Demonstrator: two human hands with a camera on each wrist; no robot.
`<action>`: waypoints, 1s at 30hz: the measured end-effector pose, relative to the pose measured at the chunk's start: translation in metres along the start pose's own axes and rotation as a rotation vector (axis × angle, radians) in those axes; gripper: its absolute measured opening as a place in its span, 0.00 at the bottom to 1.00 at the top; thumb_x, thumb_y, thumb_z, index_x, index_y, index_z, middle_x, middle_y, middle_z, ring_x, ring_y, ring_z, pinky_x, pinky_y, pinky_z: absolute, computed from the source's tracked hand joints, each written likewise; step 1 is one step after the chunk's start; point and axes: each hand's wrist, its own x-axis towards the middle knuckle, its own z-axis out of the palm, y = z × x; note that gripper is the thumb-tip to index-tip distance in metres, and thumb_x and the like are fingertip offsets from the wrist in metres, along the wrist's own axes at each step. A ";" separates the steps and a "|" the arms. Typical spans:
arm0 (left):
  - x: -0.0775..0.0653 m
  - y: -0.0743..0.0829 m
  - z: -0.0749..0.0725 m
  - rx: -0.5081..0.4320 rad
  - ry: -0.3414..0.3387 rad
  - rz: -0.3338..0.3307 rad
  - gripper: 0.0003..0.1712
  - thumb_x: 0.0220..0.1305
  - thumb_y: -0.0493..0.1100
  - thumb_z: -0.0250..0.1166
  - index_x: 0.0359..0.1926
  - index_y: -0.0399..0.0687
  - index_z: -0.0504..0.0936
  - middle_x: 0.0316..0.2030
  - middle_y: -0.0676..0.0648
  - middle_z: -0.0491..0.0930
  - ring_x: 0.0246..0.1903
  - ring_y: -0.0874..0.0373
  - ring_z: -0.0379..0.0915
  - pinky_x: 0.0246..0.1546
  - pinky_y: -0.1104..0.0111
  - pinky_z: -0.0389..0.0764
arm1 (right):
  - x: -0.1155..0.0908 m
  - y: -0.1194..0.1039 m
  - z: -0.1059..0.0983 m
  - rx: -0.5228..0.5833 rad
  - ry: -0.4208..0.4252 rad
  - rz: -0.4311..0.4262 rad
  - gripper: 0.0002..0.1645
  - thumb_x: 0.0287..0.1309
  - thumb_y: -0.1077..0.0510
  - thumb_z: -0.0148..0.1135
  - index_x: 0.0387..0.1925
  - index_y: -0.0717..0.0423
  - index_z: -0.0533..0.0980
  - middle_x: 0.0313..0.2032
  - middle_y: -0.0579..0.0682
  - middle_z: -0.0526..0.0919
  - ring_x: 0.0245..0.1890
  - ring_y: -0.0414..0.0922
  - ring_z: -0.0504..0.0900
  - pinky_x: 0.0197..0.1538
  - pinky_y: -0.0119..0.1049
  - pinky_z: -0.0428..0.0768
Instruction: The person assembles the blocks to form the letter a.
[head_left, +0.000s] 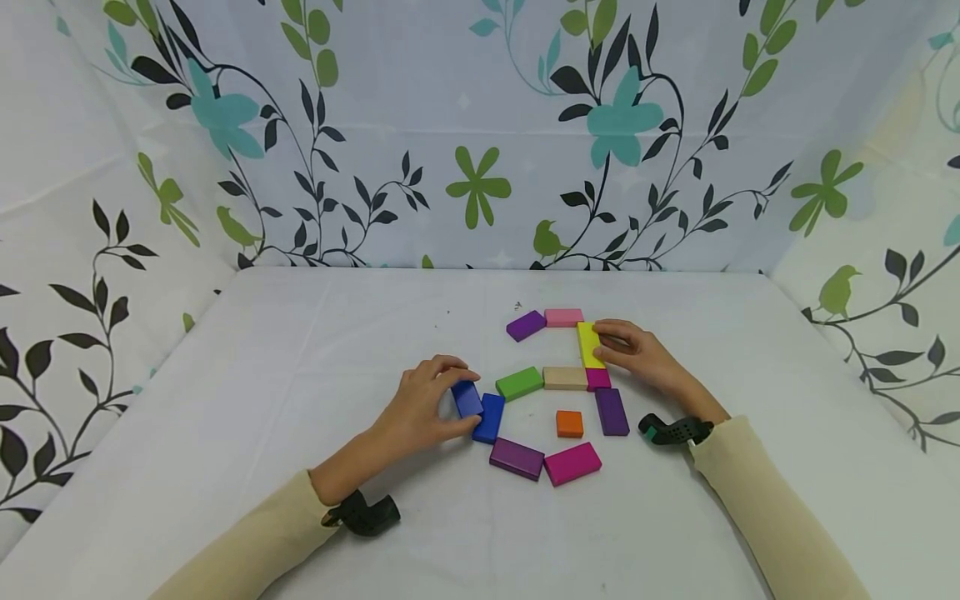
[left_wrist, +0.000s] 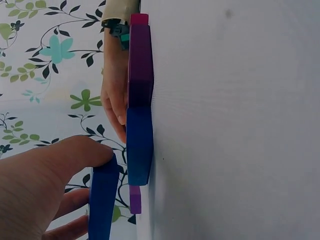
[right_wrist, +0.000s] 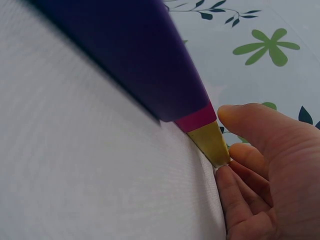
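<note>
My left hand (head_left: 420,404) pinches a blue block (head_left: 468,399) between thumb and fingers. In the left wrist view this held blue block (left_wrist: 103,200) hangs off the cloth, beside another blue block (left_wrist: 139,145) lying flat. At the right, my right hand (head_left: 637,350) has its fingertips against the right edge of a yellow block (head_left: 589,343). The right wrist view shows the thumb and fingers beside the yellow block (right_wrist: 212,142), not wrapped round it. A small magenta block (head_left: 597,379) touches the yellow one's near end.
Green (head_left: 519,383), tan (head_left: 566,378), dark purple (head_left: 612,412), plum (head_left: 517,459) and magenta (head_left: 573,463) blocks form a loop round an orange block (head_left: 569,423). Pink (head_left: 563,317) and violet (head_left: 526,326) blocks lie beyond, on the white cloth (head_left: 337,333). A patterned curtain (head_left: 480,100) stands behind.
</note>
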 end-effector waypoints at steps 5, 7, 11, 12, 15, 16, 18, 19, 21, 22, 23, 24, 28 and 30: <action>0.001 0.006 0.001 -0.013 -0.004 0.027 0.27 0.53 0.48 0.74 0.54 0.46 0.80 0.54 0.44 0.73 0.56 0.46 0.68 0.52 0.49 0.67 | 0.000 -0.001 0.000 0.004 -0.001 0.003 0.34 0.66 0.55 0.61 0.68 0.63 0.64 0.70 0.62 0.60 0.69 0.57 0.65 0.61 0.40 0.67; 0.002 0.008 0.002 -0.018 -0.009 0.034 0.27 0.53 0.47 0.74 0.54 0.46 0.80 0.54 0.44 0.73 0.56 0.47 0.68 0.52 0.49 0.67 | -0.001 -0.001 0.000 0.008 -0.001 0.005 0.34 0.65 0.55 0.61 0.68 0.63 0.65 0.70 0.62 0.60 0.69 0.57 0.65 0.61 0.40 0.67; 0.005 0.013 0.006 -0.012 -0.028 0.040 0.27 0.53 0.47 0.73 0.54 0.47 0.79 0.55 0.45 0.73 0.56 0.47 0.68 0.53 0.49 0.67 | -0.001 -0.001 0.000 0.014 -0.004 0.001 0.34 0.65 0.55 0.61 0.68 0.64 0.64 0.70 0.62 0.60 0.69 0.58 0.64 0.61 0.40 0.67; 0.006 0.014 0.006 -0.014 -0.033 0.041 0.27 0.54 0.48 0.73 0.54 0.47 0.79 0.55 0.45 0.73 0.56 0.47 0.68 0.53 0.49 0.67 | -0.001 0.000 0.000 0.014 -0.005 0.000 0.34 0.66 0.54 0.61 0.68 0.64 0.64 0.70 0.62 0.60 0.69 0.58 0.64 0.61 0.39 0.67; 0.008 0.019 0.007 -0.019 -0.051 0.046 0.27 0.54 0.49 0.73 0.55 0.48 0.79 0.55 0.45 0.72 0.56 0.47 0.68 0.55 0.48 0.66 | 0.000 0.002 -0.001 0.011 -0.005 -0.003 0.34 0.66 0.54 0.61 0.68 0.63 0.64 0.70 0.62 0.60 0.69 0.58 0.64 0.61 0.38 0.68; 0.009 0.020 0.008 -0.022 -0.057 0.047 0.28 0.54 0.49 0.73 0.55 0.48 0.79 0.55 0.45 0.72 0.57 0.47 0.68 0.55 0.48 0.66 | 0.000 0.003 -0.001 0.009 -0.004 0.000 0.34 0.66 0.54 0.61 0.68 0.63 0.64 0.70 0.62 0.60 0.69 0.58 0.64 0.60 0.38 0.68; 0.010 0.023 0.009 -0.023 -0.069 0.051 0.28 0.54 0.49 0.73 0.56 0.48 0.79 0.56 0.45 0.72 0.57 0.47 0.68 0.55 0.48 0.67 | 0.001 0.005 -0.001 0.007 -0.002 0.004 0.34 0.66 0.53 0.61 0.68 0.62 0.64 0.70 0.61 0.60 0.69 0.57 0.65 0.60 0.37 0.68; 0.010 0.024 0.009 -0.022 -0.075 0.052 0.28 0.54 0.50 0.73 0.56 0.48 0.79 0.56 0.45 0.72 0.57 0.47 0.68 0.55 0.48 0.67 | 0.001 0.005 -0.001 0.008 -0.003 0.002 0.34 0.66 0.53 0.61 0.68 0.62 0.64 0.70 0.61 0.60 0.69 0.57 0.65 0.60 0.37 0.68; 0.011 0.027 0.009 -0.021 -0.085 0.051 0.28 0.55 0.51 0.72 0.56 0.48 0.79 0.56 0.45 0.72 0.57 0.48 0.68 0.55 0.49 0.67 | 0.001 0.005 -0.001 0.009 -0.005 0.000 0.34 0.66 0.53 0.60 0.68 0.62 0.64 0.70 0.61 0.59 0.69 0.57 0.64 0.61 0.36 0.68; 0.011 0.027 0.010 -0.023 -0.088 0.052 0.28 0.55 0.51 0.73 0.56 0.48 0.79 0.56 0.45 0.72 0.57 0.48 0.68 0.55 0.49 0.68 | 0.001 0.005 -0.001 0.011 -0.006 -0.001 0.34 0.66 0.53 0.60 0.68 0.62 0.64 0.70 0.61 0.60 0.69 0.57 0.64 0.61 0.36 0.68; 0.011 0.028 0.010 -0.020 -0.091 0.053 0.28 0.55 0.51 0.73 0.56 0.48 0.80 0.56 0.46 0.72 0.57 0.48 0.68 0.55 0.49 0.68 | 0.001 0.005 -0.001 0.012 -0.007 -0.004 0.34 0.66 0.53 0.60 0.68 0.63 0.64 0.70 0.61 0.59 0.69 0.57 0.64 0.61 0.36 0.68; 0.012 0.029 0.011 -0.027 -0.095 0.051 0.28 0.55 0.52 0.72 0.56 0.48 0.80 0.56 0.45 0.72 0.57 0.48 0.68 0.55 0.49 0.68 | 0.001 0.004 -0.002 0.014 -0.008 -0.007 0.34 0.66 0.54 0.60 0.68 0.63 0.64 0.70 0.62 0.59 0.69 0.58 0.64 0.61 0.37 0.67; 0.013 0.032 0.014 -0.049 -0.105 0.053 0.28 0.55 0.52 0.73 0.55 0.48 0.80 0.57 0.45 0.72 0.57 0.47 0.67 0.55 0.49 0.69 | 0.001 0.002 -0.002 0.014 -0.009 0.003 0.34 0.66 0.54 0.60 0.68 0.62 0.64 0.70 0.61 0.60 0.69 0.57 0.65 0.61 0.37 0.67; 0.014 0.034 0.015 -0.061 -0.114 0.058 0.28 0.55 0.52 0.72 0.55 0.48 0.80 0.57 0.45 0.72 0.58 0.46 0.67 0.56 0.49 0.68 | 0.000 0.001 -0.002 0.012 -0.010 0.008 0.34 0.66 0.54 0.60 0.69 0.62 0.64 0.70 0.61 0.60 0.69 0.57 0.64 0.61 0.38 0.67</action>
